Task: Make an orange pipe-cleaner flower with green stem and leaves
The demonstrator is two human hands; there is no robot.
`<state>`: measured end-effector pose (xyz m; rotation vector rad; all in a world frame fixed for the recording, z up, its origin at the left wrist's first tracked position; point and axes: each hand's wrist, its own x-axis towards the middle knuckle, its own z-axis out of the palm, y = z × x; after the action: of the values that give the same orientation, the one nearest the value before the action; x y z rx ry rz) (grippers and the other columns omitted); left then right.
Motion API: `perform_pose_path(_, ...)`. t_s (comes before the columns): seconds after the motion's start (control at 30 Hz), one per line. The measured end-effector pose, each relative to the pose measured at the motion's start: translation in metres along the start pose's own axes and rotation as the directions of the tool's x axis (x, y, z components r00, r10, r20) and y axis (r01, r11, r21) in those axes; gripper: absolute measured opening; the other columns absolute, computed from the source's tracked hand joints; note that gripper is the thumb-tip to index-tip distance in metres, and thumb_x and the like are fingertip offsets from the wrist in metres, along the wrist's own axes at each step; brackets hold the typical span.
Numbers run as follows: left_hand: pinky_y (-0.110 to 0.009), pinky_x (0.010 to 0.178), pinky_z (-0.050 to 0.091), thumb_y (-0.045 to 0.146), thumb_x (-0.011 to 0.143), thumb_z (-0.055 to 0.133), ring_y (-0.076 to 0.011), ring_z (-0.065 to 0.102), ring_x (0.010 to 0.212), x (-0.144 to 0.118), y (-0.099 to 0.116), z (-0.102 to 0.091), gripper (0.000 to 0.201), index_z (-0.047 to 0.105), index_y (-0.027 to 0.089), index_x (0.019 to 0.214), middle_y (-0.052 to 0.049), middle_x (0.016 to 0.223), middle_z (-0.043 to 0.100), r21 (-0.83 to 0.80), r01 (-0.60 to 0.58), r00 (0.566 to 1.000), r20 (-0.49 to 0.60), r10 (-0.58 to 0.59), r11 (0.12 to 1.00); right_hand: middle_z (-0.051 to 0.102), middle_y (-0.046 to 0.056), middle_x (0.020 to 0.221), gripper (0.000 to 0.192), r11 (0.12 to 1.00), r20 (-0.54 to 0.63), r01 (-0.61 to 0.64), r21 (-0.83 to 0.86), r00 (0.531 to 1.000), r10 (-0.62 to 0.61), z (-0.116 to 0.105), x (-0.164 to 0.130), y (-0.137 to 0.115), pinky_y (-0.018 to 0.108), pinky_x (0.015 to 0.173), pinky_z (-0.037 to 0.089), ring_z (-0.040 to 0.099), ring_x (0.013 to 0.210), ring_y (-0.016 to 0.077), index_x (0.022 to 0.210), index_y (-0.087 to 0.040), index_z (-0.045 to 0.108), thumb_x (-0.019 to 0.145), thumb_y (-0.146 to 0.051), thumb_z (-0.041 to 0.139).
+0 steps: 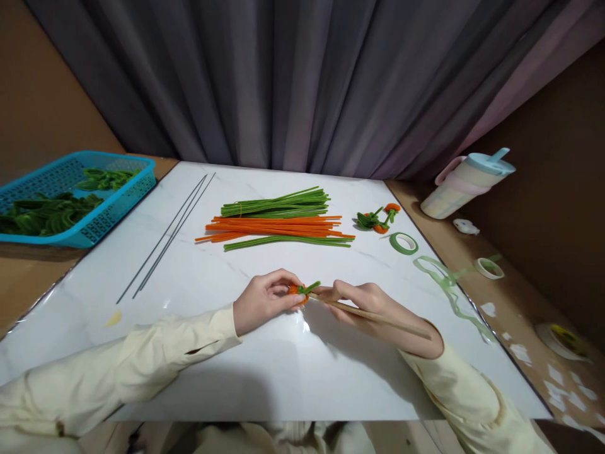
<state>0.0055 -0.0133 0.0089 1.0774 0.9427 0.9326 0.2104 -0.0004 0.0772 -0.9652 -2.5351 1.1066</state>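
Near the front middle of the table, my left hand [267,299] pinches a small orange pipe-cleaner pumpkin [293,291] with a green stem sticking up to the right. My right hand [362,302] is closed round a thin wooden stick [378,316], held like a pencil. The stick's tip meets the pumpkin at its green stem; the exact contact is too small to make out. Beyond my hands lie orange pipe cleaners [278,227], with a bundle of green pipe cleaners [276,205] behind them and a few more green ones in front.
Finished orange-and-green pieces [378,221] lie at the right, beside a roll of green tape [404,243] and a loose green strip [449,287]. Dark wires [172,236] lie on the left. A blue basket [120,205] holds green pieces. A tumbler [460,189] stands far right.
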Motion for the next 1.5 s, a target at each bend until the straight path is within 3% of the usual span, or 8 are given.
perform_pose_path(0.13, -0.027, 0.064, 0.056, 0.027, 0.066, 0.072, -0.0126, 0.061, 0.067, 0.0, 0.001, 0.001, 0.026, 0.059, 0.012, 0.082, -0.002, 0.076, 0.063, 0.005, 0.001, 1.0, 0.015, -0.001, 1.0, 0.058, 0.003, 0.075, 0.015, 0.994, 0.007, 0.074, -0.083, 0.997, -0.073, 0.003, -0.001, 0.007, 0.019, 0.055, 0.038, 0.047, 0.057, 0.008, 0.096, -0.016, 0.049, 0.086, -0.014, 0.038)
perform_pose_path(0.27, -0.028, 0.065, 0.056, 0.03, 0.064, 0.073, -0.0147, 0.063, 0.07, 0.001, -0.001, 0.0, 0.028, 0.059, 0.013, 0.082, -0.002, 0.075, 0.064, 0.009, 0.022, 1.0, -0.005, -0.022, 1.0, 0.052, 0.002, 0.071, 0.016, 0.935, -0.035, 0.166, -0.314, 0.982, -0.186, 0.013, -0.001, 0.005, 0.022, 0.057, 0.037, 0.045, 0.061, 0.0116, 0.083, -0.017, 0.046, 0.086, -0.007, 0.034)
perform_pose_path(0.47, -0.029, 0.068, 0.055, 0.03, 0.066, 0.072, -0.0155, 0.064, 0.073, 0.001, -0.004, -0.001, 0.028, 0.058, 0.014, 0.084, -0.002, 0.077, 0.064, 0.002, -0.004, 1.0, -0.008, 0.004, 1.0, 0.049, 0.003, 0.071, 0.022, 0.874, -0.092, 0.156, -0.461, 0.971, -0.222, 0.026, 0.003, -0.005, 0.023, 0.055, 0.034, 0.039, 0.058, 0.0129, 0.073, -0.018, 0.041, 0.085, -0.003, 0.029)
perform_pose_path(0.63, -0.028, 0.069, 0.055, 0.027, 0.066, 0.072, -0.0143, 0.063, 0.072, 0.001, -0.003, 0.0, 0.026, 0.057, 0.014, 0.083, -0.002, 0.079, 0.064, -0.006, -0.022, 1.0, -0.022, 0.022, 1.0, 0.052, 0.002, 0.069, 0.015, 0.933, -0.17, 0.091, -0.348, 0.973, -0.158, 0.026, 0.004, 0.003, 0.022, 0.055, 0.036, 0.045, 0.059, 0.0127, 0.082, -0.017, 0.045, 0.085, -0.007, 0.034)
perform_pose_path(0.8, -0.029, 0.071, 0.056, 0.026, 0.067, 0.071, -0.0149, 0.063, 0.074, 0.0, -0.003, 0.0, 0.025, 0.057, 0.014, 0.083, -0.003, 0.08, 0.064, 0.004, -0.036, 0.999, -0.012, 0.036, 0.999, 0.055, 0.001, 0.067, 0.011, 0.978, -0.141, 0.022, -0.208, 0.989, -0.052, 0.017, 0.002, 0.002, 0.019, 0.05, 0.036, 0.045, 0.051, 0.0101, 0.089, -0.018, 0.046, 0.086, -0.014, 0.036)
perform_pose_path(1.13, -0.026, 0.069, 0.056, 0.024, 0.068, 0.07, -0.0137, 0.064, 0.072, 0.001, -0.005, -0.001, 0.023, 0.057, 0.014, 0.084, -0.002, 0.079, 0.065, 0.015, -0.071, 0.998, 0.002, 0.071, 0.997, 0.053, -0.001, 0.062, 0.008, 0.984, -0.117, -0.003, -0.18, 0.993, -0.019, 0.016, -0.001, 0.0, 0.017, 0.047, 0.035, 0.041, 0.047, 0.008, 0.084, -0.018, 0.042, 0.085, -0.015, 0.035)
perform_pose_path(1.27, -0.024, 0.069, 0.056, 0.024, 0.071, 0.068, -0.015, 0.065, 0.078, 0.0, -0.007, -0.001, 0.021, 0.058, 0.014, 0.087, -0.004, 0.085, 0.065, 0.081, -0.137, 0.99, -0.014, 0.138, 0.987, 0.054, 0.002, 0.064, 0.011, 0.981, -0.196, 0.004, -0.192, 0.98, -0.043, 0.026, 0.001, -0.003, 0.018, 0.049, 0.037, 0.042, 0.049, 0.0091, 0.086, -0.017, 0.044, 0.084, -0.014, 0.034)
perform_pose_path(1.5, -0.019, 0.062, 0.056, 0.024, 0.073, 0.065, -0.013, 0.062, 0.075, -0.005, -0.006, 0.0, 0.019, 0.059, 0.014, 0.088, -0.004, 0.086, 0.063, 0.223, -0.22, 0.968, -0.067, 0.24, 0.95, 0.057, -0.001, 0.062, 0.016, 0.999, -0.353, -0.05, -0.01, 0.934, 0.043, 0.036, 0.008, -0.003, 0.017, 0.046, 0.032, 0.042, 0.044, 0.0078, 0.071, -0.021, 0.033, 0.087, -0.021, 0.038)
